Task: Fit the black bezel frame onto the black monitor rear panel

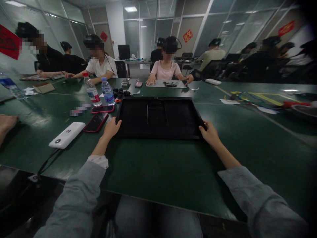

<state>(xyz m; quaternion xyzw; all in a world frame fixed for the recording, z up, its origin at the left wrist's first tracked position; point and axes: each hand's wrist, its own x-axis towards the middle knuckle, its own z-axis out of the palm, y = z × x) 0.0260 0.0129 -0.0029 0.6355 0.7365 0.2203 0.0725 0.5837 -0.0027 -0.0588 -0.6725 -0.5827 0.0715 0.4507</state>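
A black, shallow rectangular casing (132, 120) with a raised rim, like a monitor's housing, rests on or just above the green table. Two thin upright lines and a dark recessed block show in its middle. My left hand (112, 128) is closed around its left edge, near the front corner. At the opposite side my right hand (210, 134) grips the right edge, with the fingers partly hidden behind the rim. Two phones in red cases lie left of the casing, the closer phone (96, 122) right beside my left hand.
Left on the green table (158, 168) are a white power bank (67, 135) with a cord, a red-capped bottle (92, 91) and a blue-capped bottle (107, 91). Yellow and blue cables (257, 99) lie at right. Across the table a person in pink (165, 69) sits; another person's hand (7, 125) is at far left.
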